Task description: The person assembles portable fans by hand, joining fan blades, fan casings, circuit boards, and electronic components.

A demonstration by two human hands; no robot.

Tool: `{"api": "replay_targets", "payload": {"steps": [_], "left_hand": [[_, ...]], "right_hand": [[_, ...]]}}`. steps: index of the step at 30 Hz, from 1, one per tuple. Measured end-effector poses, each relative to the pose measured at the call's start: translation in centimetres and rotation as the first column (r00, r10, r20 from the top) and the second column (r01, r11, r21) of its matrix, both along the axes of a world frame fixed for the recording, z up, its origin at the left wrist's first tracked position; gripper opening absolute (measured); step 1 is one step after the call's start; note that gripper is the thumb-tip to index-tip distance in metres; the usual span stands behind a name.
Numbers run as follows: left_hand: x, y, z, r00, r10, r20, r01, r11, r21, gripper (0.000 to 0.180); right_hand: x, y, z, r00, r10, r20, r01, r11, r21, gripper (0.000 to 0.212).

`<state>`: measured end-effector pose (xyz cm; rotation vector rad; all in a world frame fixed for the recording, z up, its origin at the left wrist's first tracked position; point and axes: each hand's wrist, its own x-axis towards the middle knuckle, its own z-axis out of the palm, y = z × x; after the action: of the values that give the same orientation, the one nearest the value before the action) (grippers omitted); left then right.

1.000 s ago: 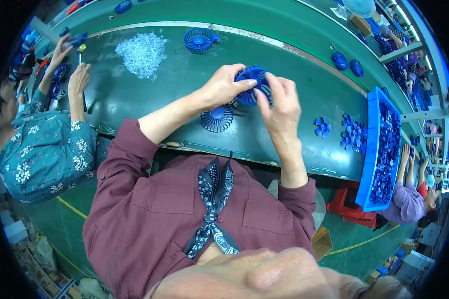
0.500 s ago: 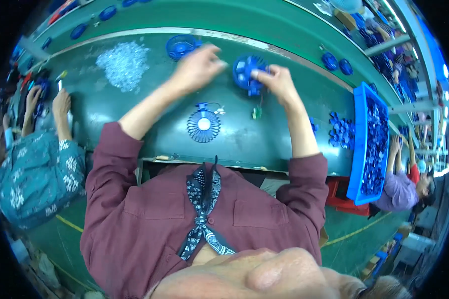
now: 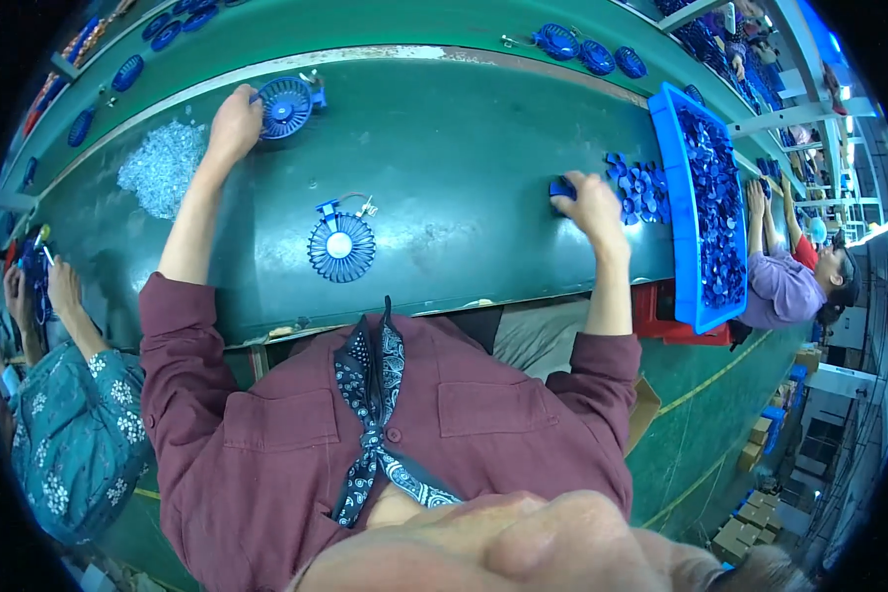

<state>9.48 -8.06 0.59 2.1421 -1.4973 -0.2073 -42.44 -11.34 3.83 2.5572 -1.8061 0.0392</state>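
My left hand (image 3: 237, 120) is closed on the left rim of a round blue fan housing (image 3: 286, 107) at the far edge of the bench. A small bracket and wires stick out from the housing's right side. To the right, my right hand (image 3: 594, 207) is curled over a small dark-blue plastic piece (image 3: 562, 193), which its fingers grip. Beside that hand lies a loose pile of similar blue pieces (image 3: 641, 187). Between my hands, nearer to me, another blue fan housing (image 3: 341, 247) with a pale round centre lies flat, its wire and connector at the top.
A heap of small clear parts (image 3: 165, 168) lies left of my left hand. A bright blue tray (image 3: 673, 197) full of blue pieces stands at the right end. Beyond the bench, a green belt (image 3: 385, 37) carries several blue fan parts. Co-workers sit at left and right.
My left hand has moved left and grasped the far fan housing. My right hand has left the fan it held and moved right to the small pieces. Another fan part shows on the belt.
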Motion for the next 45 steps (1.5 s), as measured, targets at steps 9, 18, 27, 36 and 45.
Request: {"api": "replay_targets", "payload": {"steps": [9, 18, 27, 36, 45], "left_hand": [[-8.3, 3.8, 3.9, 0.288, -0.024, -0.957, 0.137, 0.990, 0.016, 0.026], [-9.4, 7.4, 5.5, 0.073, -0.106, -0.992, 0.270, 0.959, -0.083, 0.029], [-12.8, 7.3, 4.9, -0.028, -0.104, -0.994, 0.326, 0.939, -0.107, 0.025], [-15.3, 6.7, 3.4, 0.020, -0.149, -0.989, 0.213, 0.967, -0.141, 0.035], [-16.8, 8.1, 3.8, 0.068, -0.205, -0.976, 0.238, 0.954, -0.184, 0.038]], "right_hand": [[6.2, 2.2, -1.7, 0.627, -0.067, 0.776, -0.043, 0.992, 0.120, 0.030], [3.8, 3.4, -1.5, 0.913, -0.018, 0.409, 0.056, 0.995, -0.081, 0.038], [9.1, 3.3, -1.1, 0.944, 0.126, 0.305, -0.138, 0.990, 0.020, 0.035], [14.3, 7.6, 4.6, 0.676, 0.363, 0.641, -0.269, 0.932, -0.243, 0.033], [19.2, 7.5, 3.0, 0.755, 0.479, 0.447, -0.389, 0.877, -0.283, 0.033]]}}
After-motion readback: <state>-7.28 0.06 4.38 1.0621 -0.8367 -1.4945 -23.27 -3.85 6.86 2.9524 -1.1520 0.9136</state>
